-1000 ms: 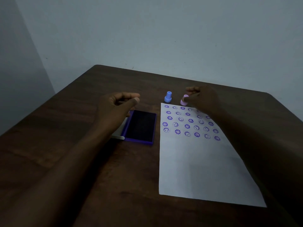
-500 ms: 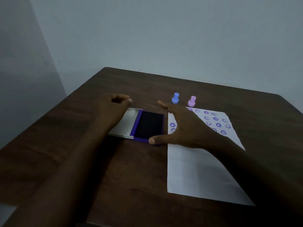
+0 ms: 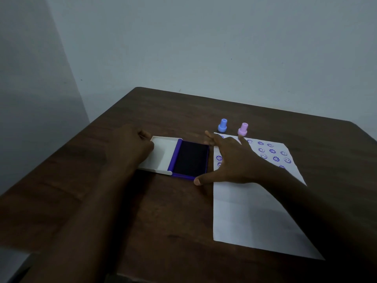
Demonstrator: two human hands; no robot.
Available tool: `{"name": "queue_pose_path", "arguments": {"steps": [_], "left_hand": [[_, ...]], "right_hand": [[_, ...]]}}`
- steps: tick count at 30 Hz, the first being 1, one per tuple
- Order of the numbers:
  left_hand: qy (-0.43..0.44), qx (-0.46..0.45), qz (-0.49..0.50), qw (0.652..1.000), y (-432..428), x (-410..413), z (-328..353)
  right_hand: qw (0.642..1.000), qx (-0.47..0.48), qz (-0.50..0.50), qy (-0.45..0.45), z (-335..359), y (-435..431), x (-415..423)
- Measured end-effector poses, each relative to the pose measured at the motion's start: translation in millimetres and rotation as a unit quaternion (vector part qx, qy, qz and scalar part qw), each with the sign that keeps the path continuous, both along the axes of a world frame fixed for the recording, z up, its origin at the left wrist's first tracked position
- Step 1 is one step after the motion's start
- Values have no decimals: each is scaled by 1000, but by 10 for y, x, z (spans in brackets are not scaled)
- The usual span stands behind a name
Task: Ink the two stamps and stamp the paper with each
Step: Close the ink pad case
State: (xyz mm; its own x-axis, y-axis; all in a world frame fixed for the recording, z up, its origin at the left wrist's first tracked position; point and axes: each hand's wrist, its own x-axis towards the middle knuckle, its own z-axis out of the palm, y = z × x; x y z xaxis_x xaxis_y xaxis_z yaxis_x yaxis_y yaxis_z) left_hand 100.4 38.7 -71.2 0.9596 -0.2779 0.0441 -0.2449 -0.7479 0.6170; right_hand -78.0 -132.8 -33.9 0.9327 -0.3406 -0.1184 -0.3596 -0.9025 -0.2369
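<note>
The open ink pad [image 3: 190, 158] lies on the table, its dark pad in a purple base and its white lid [image 3: 165, 154] folded out flat to the left. My left hand [image 3: 130, 148] rests curled on the lid's left edge. My right hand [image 3: 230, 160] spans the base's right side, thumb at the near corner and fingers at the far corner. A blue stamp [image 3: 222, 126] and a pink stamp [image 3: 242, 129] stand upright just beyond the white paper [image 3: 244, 211]. The paper's far part carries rows of purple prints, partly hidden by my right hand.
Everything sits on a dark wooden table [image 3: 163, 211] set into a corner between two pale walls. The table's far edge runs close behind the stamps, and its left edge slants down toward me.
My right hand left the pink stamp and came left onto the ink pad's right side. My left hand dropped onto the lid's left edge. The stamps stay where they were.
</note>
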Motion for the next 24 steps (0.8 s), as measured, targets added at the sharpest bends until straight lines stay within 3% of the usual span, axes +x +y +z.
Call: {"name": "queue_pose_path", "arguments": {"steps": [5, 8, 10, 14, 17, 24], "left_hand": [[65, -133, -28, 989, 51, -104, 229], [134, -304, -55, 941, 65, -260, 392], [146, -335, -96, 926, 25, -385, 447], [144, -299, -127, 935, -170, -572, 350], [136, -222, -120, 958, -350, -589, 216], [-33, 9, -135, 990, -593, -596, 72]], "right_hand": [[1000, -11, 1, 13, 33, -23, 18], [1000, -10, 1, 16, 42, -27, 17], [1000, -4, 2, 8, 44, -16, 1], [999, 13, -2, -35, 3, -19, -35], [998, 26, -15, -56, -44, -30, -62], [992, 79, -3, -94, -194, -130, -80]]}}
